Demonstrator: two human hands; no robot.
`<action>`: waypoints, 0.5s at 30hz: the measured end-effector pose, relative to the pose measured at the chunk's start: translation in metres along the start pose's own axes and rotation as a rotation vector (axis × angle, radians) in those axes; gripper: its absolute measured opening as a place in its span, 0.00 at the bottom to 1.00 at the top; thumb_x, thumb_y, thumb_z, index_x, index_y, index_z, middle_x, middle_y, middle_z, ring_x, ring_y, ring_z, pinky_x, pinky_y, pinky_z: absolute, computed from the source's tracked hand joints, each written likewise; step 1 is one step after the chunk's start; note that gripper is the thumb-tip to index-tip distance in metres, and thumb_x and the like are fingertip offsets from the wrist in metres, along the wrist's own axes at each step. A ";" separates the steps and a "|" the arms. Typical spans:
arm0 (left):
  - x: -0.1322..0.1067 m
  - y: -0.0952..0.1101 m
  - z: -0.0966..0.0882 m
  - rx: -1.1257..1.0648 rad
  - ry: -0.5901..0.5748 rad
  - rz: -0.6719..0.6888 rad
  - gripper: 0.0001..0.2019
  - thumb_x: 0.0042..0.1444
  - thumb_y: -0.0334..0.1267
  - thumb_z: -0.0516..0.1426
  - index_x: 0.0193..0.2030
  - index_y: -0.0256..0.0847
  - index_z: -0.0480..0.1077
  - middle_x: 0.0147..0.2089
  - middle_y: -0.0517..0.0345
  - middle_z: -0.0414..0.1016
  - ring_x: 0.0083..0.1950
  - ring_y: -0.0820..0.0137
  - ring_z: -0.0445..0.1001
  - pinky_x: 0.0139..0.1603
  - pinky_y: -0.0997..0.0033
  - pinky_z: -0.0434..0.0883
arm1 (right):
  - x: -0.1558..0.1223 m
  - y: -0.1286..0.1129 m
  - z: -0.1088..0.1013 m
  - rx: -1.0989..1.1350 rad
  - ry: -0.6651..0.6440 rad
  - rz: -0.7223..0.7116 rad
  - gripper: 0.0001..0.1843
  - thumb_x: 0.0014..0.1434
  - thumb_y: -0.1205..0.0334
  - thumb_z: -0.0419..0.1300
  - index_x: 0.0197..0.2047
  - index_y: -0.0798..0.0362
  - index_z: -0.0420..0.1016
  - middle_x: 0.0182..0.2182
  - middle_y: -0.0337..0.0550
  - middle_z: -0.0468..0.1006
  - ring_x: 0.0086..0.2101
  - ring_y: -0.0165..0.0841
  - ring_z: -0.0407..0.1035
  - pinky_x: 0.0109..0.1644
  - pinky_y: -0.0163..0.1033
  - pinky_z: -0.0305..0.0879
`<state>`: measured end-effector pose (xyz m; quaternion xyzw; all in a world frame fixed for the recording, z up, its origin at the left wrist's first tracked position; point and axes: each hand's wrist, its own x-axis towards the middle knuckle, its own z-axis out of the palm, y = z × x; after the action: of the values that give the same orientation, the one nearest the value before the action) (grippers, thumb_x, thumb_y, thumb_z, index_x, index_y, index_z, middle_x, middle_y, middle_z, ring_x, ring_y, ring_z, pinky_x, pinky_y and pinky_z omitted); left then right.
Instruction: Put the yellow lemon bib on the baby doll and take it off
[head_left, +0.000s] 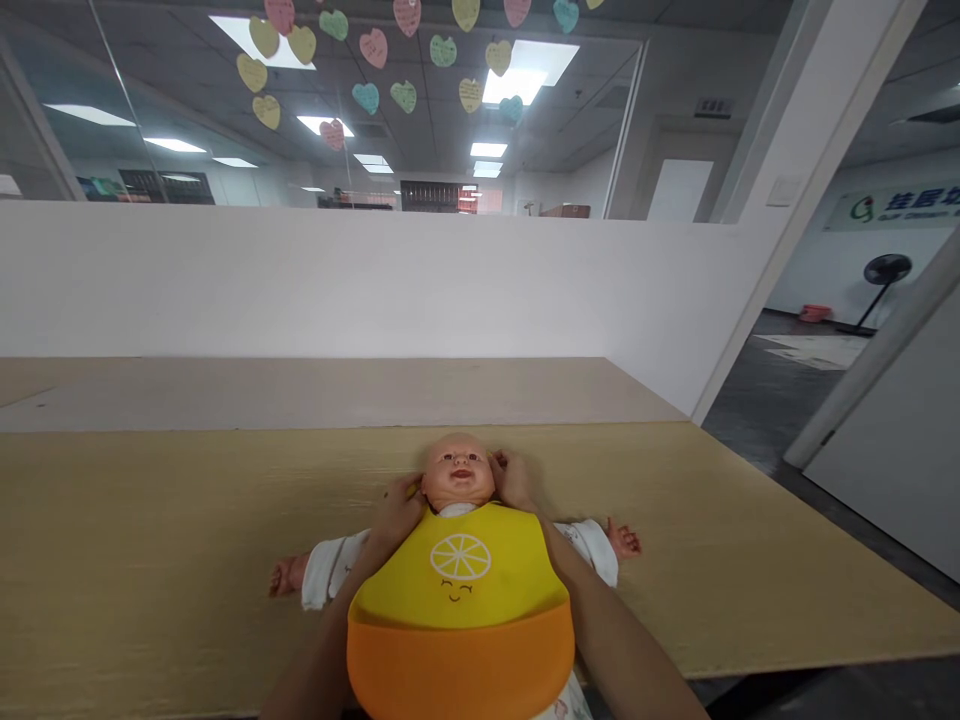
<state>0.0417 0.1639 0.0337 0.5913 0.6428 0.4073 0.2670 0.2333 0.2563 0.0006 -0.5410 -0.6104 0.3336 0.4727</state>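
Grip unclear, left hand (399, 513) and right hand (515, 482) flank doll's head (459, 478) above bib (461, 650); a sign (900, 207) shows Chinese characters.

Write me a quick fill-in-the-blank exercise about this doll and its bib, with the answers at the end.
1. The doll lies face ____ on the table.
2. The bib is yellow at the top, while its lower pocket is ____.
3. A smiling face is printed ____ the fruit slice.
4. The left hand and right hand are on opposite ____ of the doll's head.

Missing words: up; orange; below; sides.
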 end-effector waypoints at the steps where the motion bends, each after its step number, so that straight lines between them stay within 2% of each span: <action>1: 0.000 -0.002 -0.001 -0.005 0.013 -0.016 0.17 0.47 0.32 0.50 0.41 0.38 0.76 0.45 0.51 0.79 0.50 0.59 0.74 0.52 0.64 0.67 | 0.001 -0.001 -0.002 -0.004 -0.003 0.003 0.10 0.53 0.57 0.53 0.24 0.54 0.65 0.20 0.40 0.71 0.25 0.31 0.63 0.29 0.36 0.55; 5: 0.003 -0.013 -0.005 -0.019 0.122 -0.077 0.17 0.48 0.36 0.52 0.43 0.35 0.74 0.49 0.45 0.76 0.54 0.58 0.71 0.56 0.61 0.64 | 0.000 -0.010 -0.013 0.022 0.022 0.024 0.12 0.55 0.53 0.51 0.28 0.52 0.62 0.21 0.40 0.71 0.23 0.30 0.63 0.28 0.35 0.55; 9: 0.001 -0.020 -0.013 -0.160 0.230 -0.035 0.17 0.48 0.43 0.55 0.43 0.35 0.72 0.47 0.44 0.77 0.54 0.58 0.72 0.55 0.59 0.66 | -0.006 -0.023 -0.030 0.222 0.055 0.021 0.20 0.49 0.43 0.58 0.25 0.52 0.63 0.19 0.37 0.69 0.20 0.27 0.59 0.23 0.33 0.54; 12: -0.007 -0.015 -0.021 -0.378 0.210 -0.010 0.23 0.47 0.50 0.57 0.45 0.35 0.68 0.42 0.44 0.79 0.49 0.58 0.75 0.48 0.60 0.70 | -0.015 -0.037 -0.045 0.364 0.051 -0.004 0.25 0.40 0.39 0.64 0.22 0.54 0.65 0.15 0.31 0.61 0.17 0.24 0.54 0.19 0.31 0.50; 15: -0.020 -0.002 -0.030 -0.498 0.158 0.045 0.26 0.46 0.54 0.58 0.47 0.36 0.66 0.40 0.45 0.79 0.45 0.59 0.77 0.42 0.63 0.72 | -0.028 -0.058 -0.060 0.484 0.033 0.006 0.26 0.37 0.40 0.67 0.26 0.55 0.70 0.16 0.32 0.63 0.16 0.22 0.53 0.18 0.31 0.49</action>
<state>0.0189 0.1386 0.0446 0.4878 0.5282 0.6039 0.3441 0.2685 0.2118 0.0673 -0.4191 -0.5033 0.4625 0.5976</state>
